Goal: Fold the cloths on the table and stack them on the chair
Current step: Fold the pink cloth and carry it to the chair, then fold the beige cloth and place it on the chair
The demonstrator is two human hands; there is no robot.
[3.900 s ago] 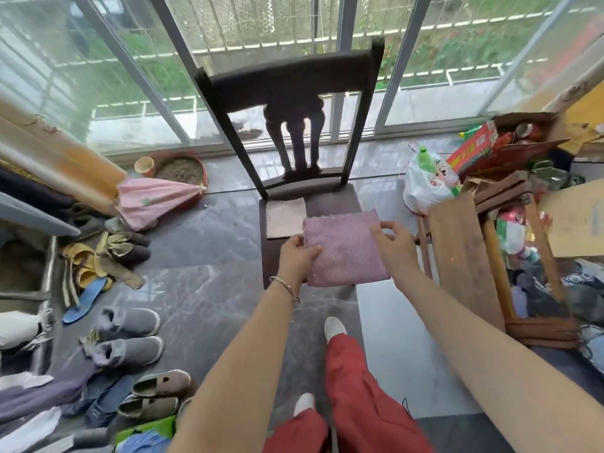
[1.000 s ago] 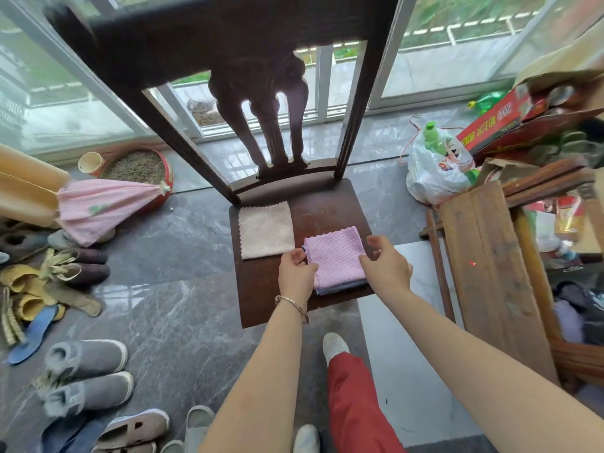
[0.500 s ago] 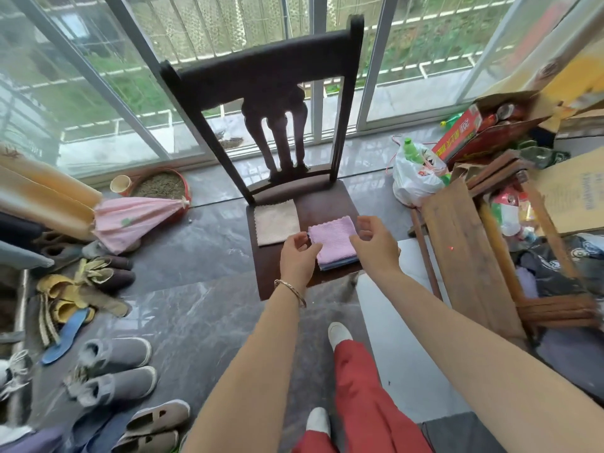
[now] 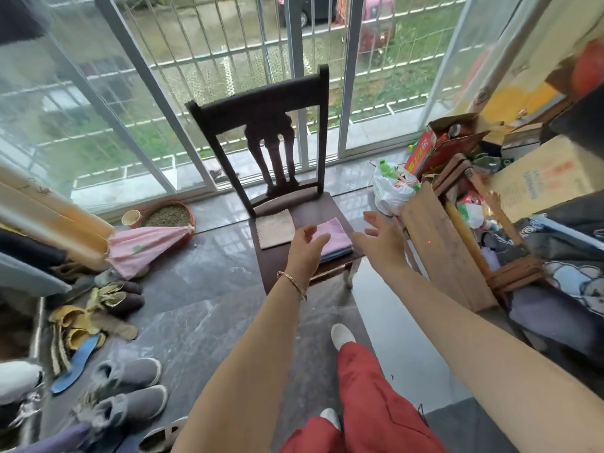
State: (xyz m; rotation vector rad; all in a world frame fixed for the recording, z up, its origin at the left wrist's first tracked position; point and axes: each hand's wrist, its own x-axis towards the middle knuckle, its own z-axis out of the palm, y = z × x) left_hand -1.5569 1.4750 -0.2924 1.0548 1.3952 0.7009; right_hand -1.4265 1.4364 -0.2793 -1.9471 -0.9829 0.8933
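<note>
Hands, left hand (image 4: 305,248) and right hand (image 4: 380,245), are hovering open and empty; pink cloth (image 4: 331,235) between them is overhanging the chair (image 4: 284,266) edge, risking sliding.

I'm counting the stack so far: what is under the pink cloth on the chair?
Under the pink cloth a blue folded layer shows at the front edge, resting on the chair seat. How many cloths lie beneath is covered. The beige cloth lies beside it.

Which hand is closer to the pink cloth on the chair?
Left. The left hand overlaps the pink cloth's near-left corner, open; the right hand hangs open just off its right edge.
</note>
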